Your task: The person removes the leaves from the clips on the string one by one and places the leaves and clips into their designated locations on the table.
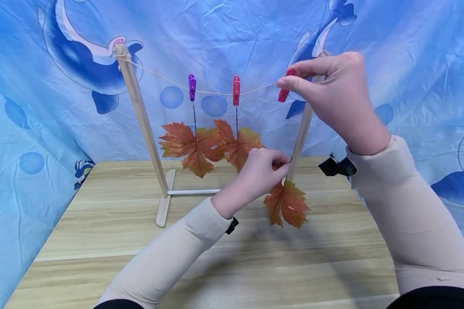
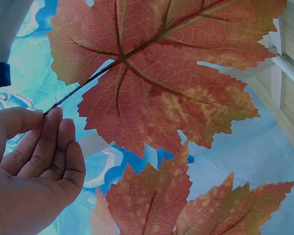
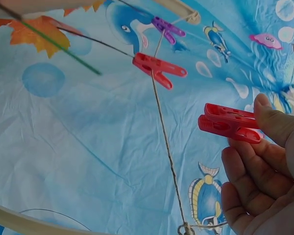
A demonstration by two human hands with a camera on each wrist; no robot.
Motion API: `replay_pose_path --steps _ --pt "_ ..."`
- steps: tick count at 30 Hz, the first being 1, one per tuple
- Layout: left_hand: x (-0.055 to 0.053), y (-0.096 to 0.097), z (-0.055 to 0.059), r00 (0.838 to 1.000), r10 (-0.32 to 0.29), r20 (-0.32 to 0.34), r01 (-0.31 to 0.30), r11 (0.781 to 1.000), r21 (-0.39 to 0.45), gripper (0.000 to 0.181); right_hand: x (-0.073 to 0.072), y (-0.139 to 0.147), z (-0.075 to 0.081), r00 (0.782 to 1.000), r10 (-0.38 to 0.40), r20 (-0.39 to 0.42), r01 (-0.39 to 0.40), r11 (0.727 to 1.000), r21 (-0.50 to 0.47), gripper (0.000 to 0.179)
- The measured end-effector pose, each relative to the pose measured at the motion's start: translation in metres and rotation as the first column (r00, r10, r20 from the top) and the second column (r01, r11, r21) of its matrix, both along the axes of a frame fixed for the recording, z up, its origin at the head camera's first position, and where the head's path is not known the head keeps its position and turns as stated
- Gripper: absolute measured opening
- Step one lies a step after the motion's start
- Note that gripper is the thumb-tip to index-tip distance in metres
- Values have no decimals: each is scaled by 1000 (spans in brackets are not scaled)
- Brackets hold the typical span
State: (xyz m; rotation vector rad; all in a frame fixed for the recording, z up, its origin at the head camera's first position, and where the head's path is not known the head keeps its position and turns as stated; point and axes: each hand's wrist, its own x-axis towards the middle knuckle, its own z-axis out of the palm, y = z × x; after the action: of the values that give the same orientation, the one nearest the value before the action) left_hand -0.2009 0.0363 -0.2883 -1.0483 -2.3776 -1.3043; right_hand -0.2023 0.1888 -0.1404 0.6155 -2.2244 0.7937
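In the head view my left hand [image 1: 257,176] pinches the thin dark stem of an orange-red artificial maple leaf [image 1: 288,204], which hangs below the fingers. The left wrist view shows that leaf [image 2: 176,83] large, its stem between thumb and fingertips. My right hand [image 1: 328,90] pinches a red clothespin [image 1: 285,88] near the right end of the string [image 1: 166,79]. In the right wrist view this clothespin [image 3: 230,122] is apart from the string [image 3: 164,132]. Two more leaves [image 1: 195,148] hang by their stems from a purple clothespin [image 1: 192,88] and a pinkish-red clothespin [image 1: 236,90].
A wooden post [image 1: 141,111] on a flat foot [image 1: 164,201] holds the string's left end; another post [image 1: 302,133] stands at the right. A white rod [image 1: 193,192] runs low between them. The stand is on a wood-grain table [image 1: 100,244] before a blue dolphin-printed cloth [image 1: 232,38].
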Motion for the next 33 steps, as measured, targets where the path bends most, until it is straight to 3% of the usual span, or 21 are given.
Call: replay_pose_path --steps 5,11,18,33 --pt "9 -5 0 1000 -4 7 4 1000 -2 11 6 3 -9 1000 19 -8 -19 1000 25 27" --pt "19 -14 -1 1000 7 -23 -7 1000 -6 14 11 6 -21 993 35 115 -33 999 -24 22" --pt "31 -23 -5 998 -28 57 27 1000 14 13 14 10 -33 977 93 191 -84 995 -52 17" --pt "50 -46 -15 997 11 76 -10 1000 -22 11 21 11 -61 951 115 288 -92 992 -92 23"
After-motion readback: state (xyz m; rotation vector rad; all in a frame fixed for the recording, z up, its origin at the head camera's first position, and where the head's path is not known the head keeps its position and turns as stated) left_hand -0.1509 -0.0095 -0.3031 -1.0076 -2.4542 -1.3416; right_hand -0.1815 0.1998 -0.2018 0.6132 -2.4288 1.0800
